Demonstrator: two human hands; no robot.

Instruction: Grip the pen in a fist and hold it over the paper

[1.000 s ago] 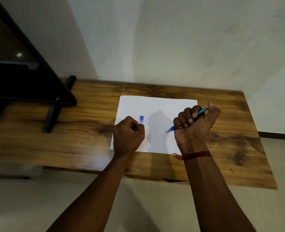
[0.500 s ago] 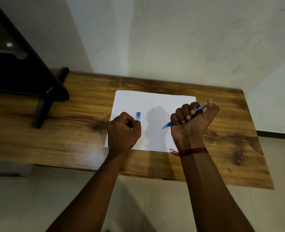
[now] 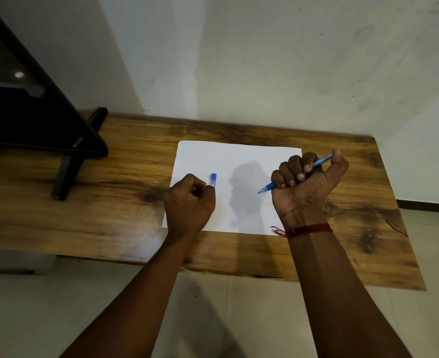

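Now clenched in right hand [image 3: 306, 188], slim blue plastic pen [image 3: 294, 174], tip slanting desk-left toward small blue cap [image 3: 213, 180] pinched by left hand [image 3: 188, 202] over white paper sheet [image 3: 239, 161].

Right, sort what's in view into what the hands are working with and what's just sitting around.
In hand:
- blue pen, gripped in the right hand
- blue pen cap, pinched by the left hand
- white sheet of paper under both hands

Just sitting around:
- wooden table
- black stand at the table's far left
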